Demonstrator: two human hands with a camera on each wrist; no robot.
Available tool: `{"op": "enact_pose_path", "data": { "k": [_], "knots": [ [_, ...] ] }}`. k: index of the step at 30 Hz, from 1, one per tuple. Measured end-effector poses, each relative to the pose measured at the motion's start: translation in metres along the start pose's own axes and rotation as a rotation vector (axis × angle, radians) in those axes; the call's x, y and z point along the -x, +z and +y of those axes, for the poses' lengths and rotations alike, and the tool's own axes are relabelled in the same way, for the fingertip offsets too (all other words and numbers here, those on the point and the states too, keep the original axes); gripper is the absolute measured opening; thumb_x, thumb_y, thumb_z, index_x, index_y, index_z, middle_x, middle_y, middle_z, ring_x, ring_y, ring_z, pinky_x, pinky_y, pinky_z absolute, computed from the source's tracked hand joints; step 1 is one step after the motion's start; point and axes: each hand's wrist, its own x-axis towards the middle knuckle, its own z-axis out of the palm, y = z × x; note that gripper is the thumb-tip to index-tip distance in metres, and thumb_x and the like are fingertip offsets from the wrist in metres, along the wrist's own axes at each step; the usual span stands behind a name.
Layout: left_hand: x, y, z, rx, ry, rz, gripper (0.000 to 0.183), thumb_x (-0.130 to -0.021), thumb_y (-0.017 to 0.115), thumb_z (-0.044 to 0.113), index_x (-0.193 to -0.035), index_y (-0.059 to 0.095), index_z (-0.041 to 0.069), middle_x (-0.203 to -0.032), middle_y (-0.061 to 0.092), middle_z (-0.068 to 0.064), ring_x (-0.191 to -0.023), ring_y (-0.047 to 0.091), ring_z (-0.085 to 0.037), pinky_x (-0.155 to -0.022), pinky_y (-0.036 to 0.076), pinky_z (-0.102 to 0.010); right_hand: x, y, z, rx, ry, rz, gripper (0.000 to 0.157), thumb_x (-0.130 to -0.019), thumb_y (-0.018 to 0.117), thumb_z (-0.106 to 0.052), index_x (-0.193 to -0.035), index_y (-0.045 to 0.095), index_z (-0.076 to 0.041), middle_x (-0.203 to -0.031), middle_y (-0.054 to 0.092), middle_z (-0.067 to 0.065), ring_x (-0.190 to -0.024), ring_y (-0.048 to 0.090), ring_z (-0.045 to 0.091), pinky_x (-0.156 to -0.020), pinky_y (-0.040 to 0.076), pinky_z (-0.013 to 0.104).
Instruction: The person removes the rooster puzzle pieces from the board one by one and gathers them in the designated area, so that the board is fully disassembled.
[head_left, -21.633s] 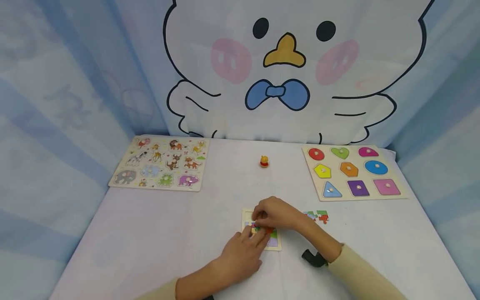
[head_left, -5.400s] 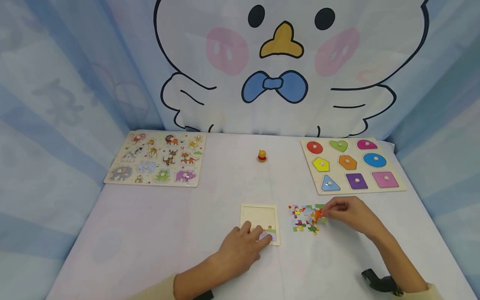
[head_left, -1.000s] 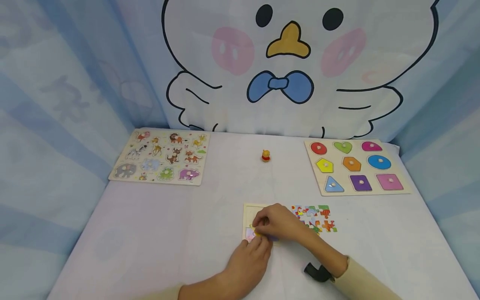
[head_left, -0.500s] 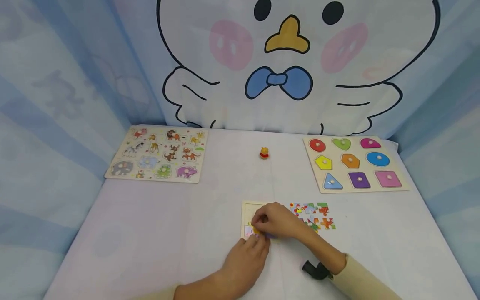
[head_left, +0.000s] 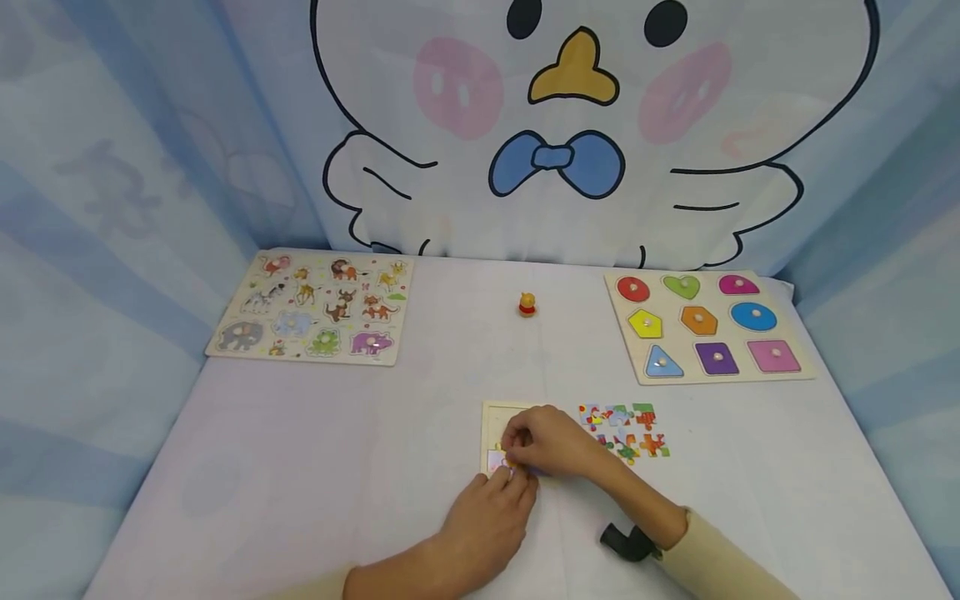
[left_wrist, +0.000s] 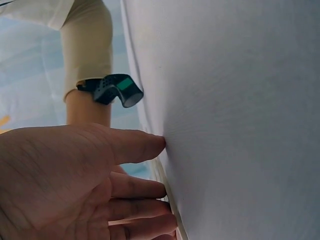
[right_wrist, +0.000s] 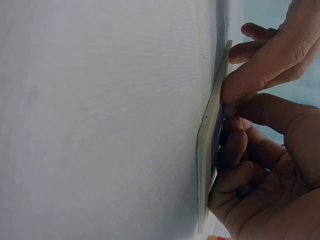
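In the head view, a small pale wooden puzzle tray (head_left: 491,421) lies at the front middle of the table. Its upper left shows bare wood; a lilac piece (head_left: 495,459) sits lower down. My right hand (head_left: 555,443) bends over the tray, thumb and index finger pinching a small puzzle piece largely hidden by the fingers. The left hand (head_left: 486,525) rests extended fingers on the tray's near part, touching close to the right fingertips. In the right wrist view, both hands meet over the tray (right_wrist: 204,150). Loose jigsaw pieces (head_left: 646,417) lie right of it.
An animal puzzle board (head_left: 345,333) lies at the back left, and a shape board with knobs (head_left: 675,358) at the back right. A small yellow-and-red figure (head_left: 527,306) stands between them. A black wrist device (head_left: 627,543) is on the right forearm.
From 5.4 seconds ago, my right hand has moved left from the loose pieces to the tray. Over the last second both hands stay there with only slight movement; the view shifts a little.
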Motion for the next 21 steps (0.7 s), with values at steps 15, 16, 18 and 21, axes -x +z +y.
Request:
{"op": "enact_pose_path", "data": {
  "k": [15, 16, 18, 21],
  "knots": [
    [-0.0031, 0.001, 0.001, -0.049, 0.003, 0.02, 0.06, -0.091, 0.064, 0.05, -0.135, 0.057, 0.01, -0.122, 0.056, -0.002, -0.096, 0.048, -0.013, -0.06, 0.039, -0.02, -0.0013, 0.0023, 0.0009, 0.014, -0.027, 0.015, 0.01, -0.082, 0.072, -0.003, -0.079, 0.069, -0.012, -0.066, 0.056, -0.011, -0.06, 0.051, 0.004, -0.058, 0.046, 0.026],
    [-0.0031, 0.0011, 0.0009, -0.049, 0.003, 0.025, 0.061, -0.091, 0.064, 0.051, -0.135, 0.057, 0.01, -0.121, 0.056, -0.002, -0.095, 0.049, -0.012, -0.06, 0.039, -0.02, -0.0014, 0.0023, 0.0009, 0.013, -0.025, 0.014, 0.01, -0.082, 0.072, -0.003, -0.079, 0.069, -0.011, -0.066, 0.056, -0.011, -0.06, 0.051, 0.004, -0.058, 0.046, 0.026],
    [-0.0031, 0.0013, 0.0008, -0.044, 0.001, 0.033, 0.061, -0.09, 0.064, 0.051, -0.134, 0.057, 0.009, -0.12, 0.057, -0.002, -0.095, 0.049, -0.012, -0.059, 0.038, -0.019, -0.0014, 0.0023, 0.0007, 0.012, -0.021, 0.012, 0.01, -0.082, 0.072, -0.003, -0.079, 0.068, -0.011, -0.066, 0.056, -0.011, -0.06, 0.051, 0.004, -0.058, 0.045, 0.026],
    [-0.0032, 0.0018, 0.0008, -0.037, 0.002, 0.041, 0.061, -0.09, 0.065, 0.052, -0.133, 0.058, 0.009, -0.117, 0.057, -0.002, -0.094, 0.05, -0.012, -0.058, 0.038, -0.019, -0.0013, 0.0026, 0.0003, 0.011, -0.014, 0.009, 0.01, -0.082, 0.071, -0.003, -0.078, 0.068, -0.012, -0.066, 0.056, -0.011, -0.06, 0.051, 0.004, -0.058, 0.045, 0.026]
  ]
}}
